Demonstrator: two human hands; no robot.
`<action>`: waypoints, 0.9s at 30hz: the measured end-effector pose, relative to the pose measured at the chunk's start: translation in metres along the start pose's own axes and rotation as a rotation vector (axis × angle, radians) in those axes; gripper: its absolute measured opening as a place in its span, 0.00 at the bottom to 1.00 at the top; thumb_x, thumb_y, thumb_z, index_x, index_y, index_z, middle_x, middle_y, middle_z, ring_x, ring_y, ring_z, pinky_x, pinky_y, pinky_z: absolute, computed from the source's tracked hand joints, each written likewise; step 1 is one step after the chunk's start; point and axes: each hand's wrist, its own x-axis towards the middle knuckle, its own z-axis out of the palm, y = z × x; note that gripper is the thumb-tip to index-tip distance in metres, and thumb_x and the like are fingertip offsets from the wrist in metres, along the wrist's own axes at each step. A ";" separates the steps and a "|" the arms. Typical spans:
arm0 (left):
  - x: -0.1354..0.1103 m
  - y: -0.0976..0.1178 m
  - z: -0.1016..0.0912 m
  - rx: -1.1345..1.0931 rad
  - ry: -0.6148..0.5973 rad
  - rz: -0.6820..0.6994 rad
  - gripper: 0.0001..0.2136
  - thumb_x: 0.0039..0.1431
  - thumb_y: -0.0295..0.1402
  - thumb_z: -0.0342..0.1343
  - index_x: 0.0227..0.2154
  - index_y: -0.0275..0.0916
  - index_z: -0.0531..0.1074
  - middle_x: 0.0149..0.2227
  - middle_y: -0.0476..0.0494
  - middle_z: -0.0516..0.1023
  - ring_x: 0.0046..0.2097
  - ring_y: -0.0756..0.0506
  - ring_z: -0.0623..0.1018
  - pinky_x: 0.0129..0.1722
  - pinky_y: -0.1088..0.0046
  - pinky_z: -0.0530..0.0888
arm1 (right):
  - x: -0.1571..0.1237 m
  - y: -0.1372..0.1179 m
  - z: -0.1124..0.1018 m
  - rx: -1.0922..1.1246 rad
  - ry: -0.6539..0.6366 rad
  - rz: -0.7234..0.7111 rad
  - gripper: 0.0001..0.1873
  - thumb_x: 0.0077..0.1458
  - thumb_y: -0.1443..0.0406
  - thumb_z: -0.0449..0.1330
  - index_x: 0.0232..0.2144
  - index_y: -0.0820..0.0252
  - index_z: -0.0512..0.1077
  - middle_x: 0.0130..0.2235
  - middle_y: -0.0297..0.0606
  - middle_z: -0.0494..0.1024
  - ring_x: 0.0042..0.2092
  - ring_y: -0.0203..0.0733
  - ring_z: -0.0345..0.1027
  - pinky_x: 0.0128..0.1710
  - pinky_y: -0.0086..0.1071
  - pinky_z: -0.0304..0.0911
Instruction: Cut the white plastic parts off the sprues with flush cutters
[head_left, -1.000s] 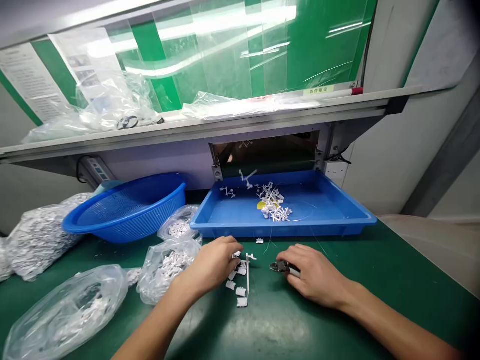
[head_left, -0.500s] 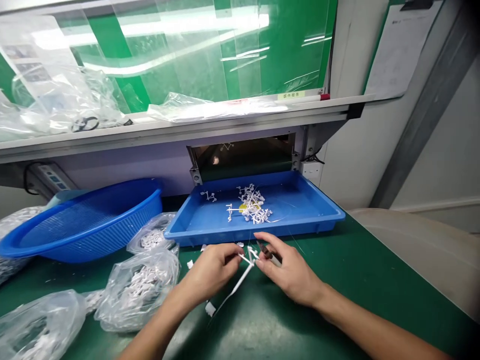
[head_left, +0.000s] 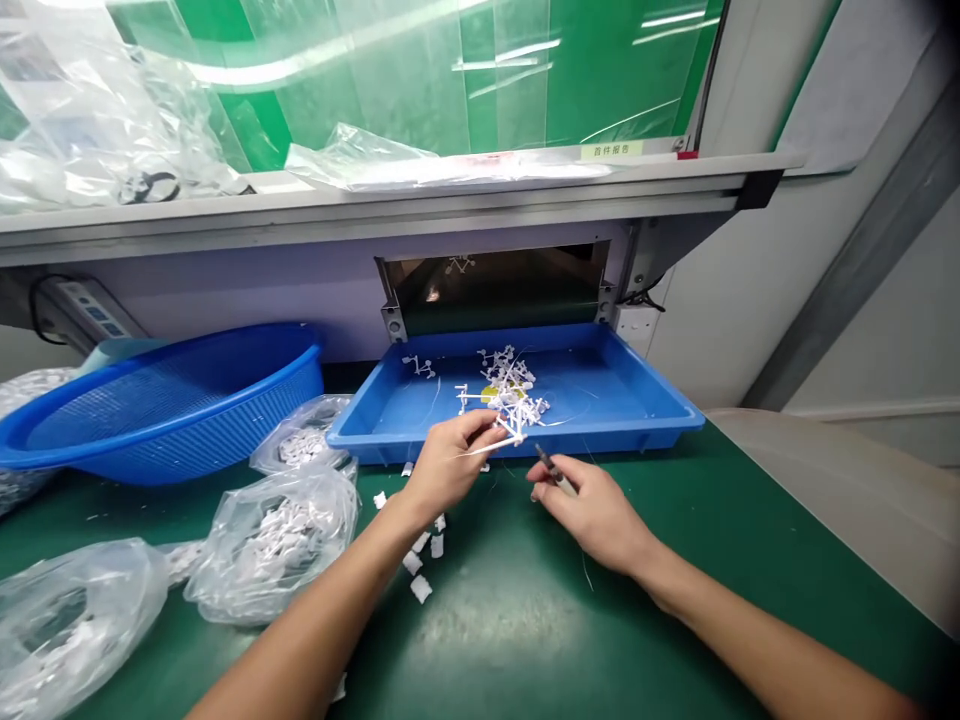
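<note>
My left hand is closed on a branched white plastic sprue, holding it over the front rim of the blue tray. Gripped in my right hand is a small hand tool with a dark pointed tip and pale handle. The tool's tip is apart from the sprue. Inside the tray lies a tangled heap of white sprues, partly over something yellow. Several small white plastic pieces are scattered on the green table beside my left forearm.
Clear bags of white pieces stand at the left, in front of a large blue basket. Behind the tray is an opening with a dark belt, under a shelf holding plastic film.
My left hand has moved forward to the tray's rim with the sprue. My right hand and its tool have drawn apart from the sprue. More loose white pieces now show on the table.
</note>
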 end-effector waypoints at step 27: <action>-0.028 0.009 0.007 -0.046 -0.239 0.244 0.12 0.68 0.34 0.49 0.50 0.42 0.73 0.39 0.47 0.77 0.38 0.50 0.74 0.40 0.76 0.69 | -0.001 0.008 -0.006 -0.641 0.044 -0.281 0.05 0.54 0.70 0.53 0.32 0.56 0.67 0.34 0.35 0.73 0.37 0.42 0.64 0.38 0.34 0.56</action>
